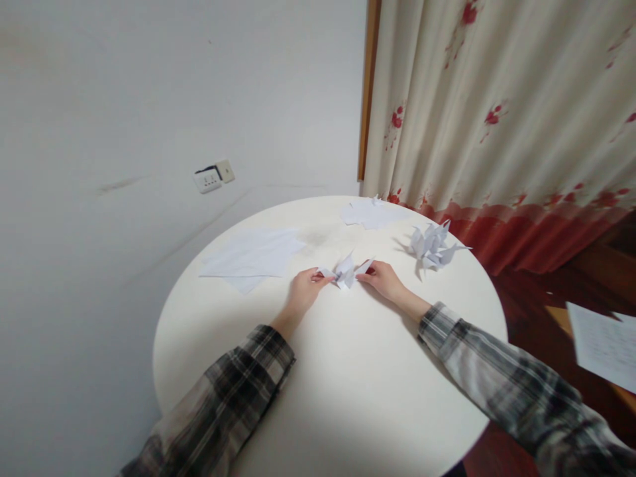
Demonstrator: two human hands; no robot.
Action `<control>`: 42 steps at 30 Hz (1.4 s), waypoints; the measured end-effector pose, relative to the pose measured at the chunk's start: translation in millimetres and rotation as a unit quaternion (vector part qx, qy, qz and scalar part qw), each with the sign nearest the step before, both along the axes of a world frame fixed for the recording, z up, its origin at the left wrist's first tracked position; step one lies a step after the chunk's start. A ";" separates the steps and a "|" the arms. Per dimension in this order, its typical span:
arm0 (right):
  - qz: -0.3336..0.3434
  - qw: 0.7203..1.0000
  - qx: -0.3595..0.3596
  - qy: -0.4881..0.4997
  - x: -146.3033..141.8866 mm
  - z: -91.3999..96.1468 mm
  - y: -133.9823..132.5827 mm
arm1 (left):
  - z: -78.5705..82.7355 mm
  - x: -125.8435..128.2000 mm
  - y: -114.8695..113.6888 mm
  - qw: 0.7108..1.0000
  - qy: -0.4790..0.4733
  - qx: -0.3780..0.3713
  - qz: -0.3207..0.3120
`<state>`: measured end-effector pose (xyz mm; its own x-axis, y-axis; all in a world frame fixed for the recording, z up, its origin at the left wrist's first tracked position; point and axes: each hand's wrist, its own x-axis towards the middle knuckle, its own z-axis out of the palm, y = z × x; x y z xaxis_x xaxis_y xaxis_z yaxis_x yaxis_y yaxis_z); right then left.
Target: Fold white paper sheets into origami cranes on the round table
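Note:
A white folded paper crane (344, 272) is held low over the middle of the round table, between my two hands. The fingers of my left hand (307, 291) pinch its left wing. On the other side, my right hand (385, 280) pinches the right wing between thumb and fingers. The crane's body and a raised point show between the hands; my fingers cover the wing tips. Whether its underside touches the table I cannot tell.
White paper sheets (253, 255) lie at the left of the round white table (318, 397). More paper (372, 214) lies at the back. Several folded cranes (433, 248) are piled at the right. A wall socket (207, 179) and a floral curtain (497, 132) stand behind.

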<state>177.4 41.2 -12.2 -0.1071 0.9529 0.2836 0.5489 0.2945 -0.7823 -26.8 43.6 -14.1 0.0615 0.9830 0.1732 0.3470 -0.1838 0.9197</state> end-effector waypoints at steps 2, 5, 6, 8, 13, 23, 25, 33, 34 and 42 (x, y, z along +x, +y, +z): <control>0.000 1.000 0.001 0.007 0.7 0.4 -0.1 | -0.1 0.5 -0.5 1.000 -0.019 -0.005 0.002; -0.008 1.000 0.006 0.016 0.9 0.5 -0.1 | -0.2 1.1 -1.1 0.998 -0.052 -0.018 0.004; -0.011 1.000 0.009 0.021 0.7 0.6 -0.1 | -0.2 1.4 -1.2 0.998 -0.062 -0.024 0.005; -0.014 0.999 0.015 0.034 0.2 0.8 -0.4 | 0.0 1.8 -1.6 0.996 -0.081 -0.030 0.007; -0.016 0.998 0.030 0.053 -0.7 1.3 -1.2 | 1.4 2.3 -3.4 0.994 -0.105 -0.025 0.010; 0.021 0.992 -0.001 0.128 -4.7 5.2 -4.4 | 6.2 3.6 0.0 0.991 -0.135 -0.010 -0.002; 0.022 0.988 -0.006 0.154 -5.1 5.6 -5.1 | 6.2 4.0 0.9 0.988 -0.154 -0.012 -0.005; 0.017 0.978 0.019 0.205 -1.8 8.0 -4.0 | 7.0 3.1 0.4 0.984 -0.170 -0.028 -0.039; 0.016 0.978 0.022 0.205 -1.3 9.2 -4.3 | 7.7 3.2 -0.2 0.985 -0.167 -0.028 -0.044; 0.017 0.984 0.073 0.164 -4.3 21.2 -7.2 | 10.3 4.9 -0.1 0.989 -0.141 -0.019 -0.037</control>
<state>173.1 34.0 9.0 -0.0179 0.8973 0.4410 0.2625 0.4298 -0.8639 -21.9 43.5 -3.9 0.0875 0.9838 0.1563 0.0625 -0.1620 0.9848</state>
